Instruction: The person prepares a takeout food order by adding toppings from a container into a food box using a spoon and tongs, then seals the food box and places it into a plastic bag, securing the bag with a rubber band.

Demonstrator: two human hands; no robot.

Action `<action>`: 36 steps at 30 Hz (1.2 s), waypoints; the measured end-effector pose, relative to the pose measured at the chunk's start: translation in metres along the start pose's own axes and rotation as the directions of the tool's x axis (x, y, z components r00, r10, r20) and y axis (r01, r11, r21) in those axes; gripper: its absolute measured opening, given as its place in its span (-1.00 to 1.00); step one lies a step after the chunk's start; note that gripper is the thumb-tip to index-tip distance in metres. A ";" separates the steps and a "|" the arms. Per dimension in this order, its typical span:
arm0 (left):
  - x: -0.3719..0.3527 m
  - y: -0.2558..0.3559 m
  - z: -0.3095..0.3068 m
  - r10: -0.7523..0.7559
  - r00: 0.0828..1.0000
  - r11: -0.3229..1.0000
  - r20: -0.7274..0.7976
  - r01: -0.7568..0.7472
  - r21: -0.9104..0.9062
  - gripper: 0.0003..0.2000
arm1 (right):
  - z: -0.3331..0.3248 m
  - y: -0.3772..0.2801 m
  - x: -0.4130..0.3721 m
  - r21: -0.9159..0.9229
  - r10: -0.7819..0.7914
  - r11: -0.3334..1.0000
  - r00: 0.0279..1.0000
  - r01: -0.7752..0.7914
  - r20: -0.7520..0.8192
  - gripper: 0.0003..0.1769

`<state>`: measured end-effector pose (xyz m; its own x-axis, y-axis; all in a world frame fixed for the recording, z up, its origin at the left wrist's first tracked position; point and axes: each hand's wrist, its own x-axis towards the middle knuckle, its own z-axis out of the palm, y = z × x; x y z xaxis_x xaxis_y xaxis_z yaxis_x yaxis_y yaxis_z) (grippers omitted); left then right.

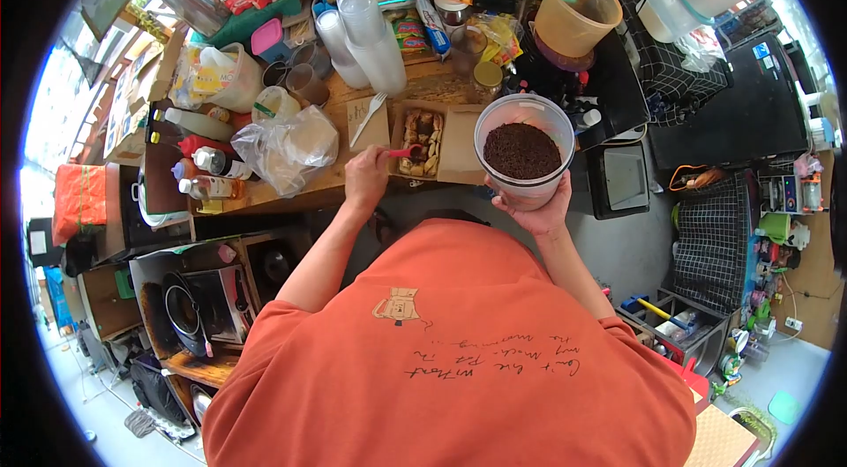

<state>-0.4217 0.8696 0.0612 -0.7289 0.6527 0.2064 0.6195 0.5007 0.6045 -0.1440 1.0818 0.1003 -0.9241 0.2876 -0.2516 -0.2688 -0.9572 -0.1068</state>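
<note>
My left hand [366, 177] is closed around the handle of a small red spoon [406, 152]. The spoon's head is over the left side of an open cardboard box [461, 145], which holds golden-brown food pieces [430, 127] with dark brown topping. In my right hand [540, 209] is a clear plastic tub [529, 188], gripped from below and tilted toward me. Dark brown granules [522, 150], which look like chocolate sprinkles, fill part of it. A white plastic fork [368, 120] lies on the box's left flap [360, 114].
Left of the box are a clear plastic bag [291, 149] and several sauce bottles [221, 162]. Stacked clear cups [363, 34] stand behind it. A beige bucket [578, 12] is at the back right. The wooden counter [326, 176] ends just in front of my body.
</note>
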 end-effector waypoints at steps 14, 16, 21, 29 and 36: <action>0.044 0.003 0.055 0.165 0.986 0.975 0.001 -0.163 0.154 -0.85 | 0.007 0.001 -0.007 0.012 0.037 0.999 0.997 -0.036 -0.067 -0.24; 0.043 0.002 0.052 0.186 0.983 0.968 0.009 -0.185 0.167 -0.85 | 0.003 0.001 -0.007 -0.009 0.023 1.000 0.998 -0.024 -0.062 -0.14; 0.018 0.006 0.023 0.150 0.986 0.977 0.071 -0.158 0.143 -0.86 | 0.001 0.000 -0.008 -0.040 -0.004 0.999 0.996 0.000 -0.094 -0.04; -0.017 -0.008 -0.012 0.088 0.996 0.992 -0.032 -0.085 0.089 -0.87 | 0.008 -0.002 -0.004 0.027 0.033 0.999 0.997 -0.031 -0.076 -0.25; -0.021 -0.015 -0.009 0.167 0.985 0.975 -0.039 -0.159 0.155 -0.88 | 0.009 -0.006 0.002 0.041 0.057 0.998 0.996 -0.054 -0.075 -0.26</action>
<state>-0.4182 0.8436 0.0549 -0.6262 0.7045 0.3341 0.7651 0.4728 0.4372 -0.1469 1.0875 0.1090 -0.9149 0.2345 -0.3286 -0.2300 -0.9717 -0.0532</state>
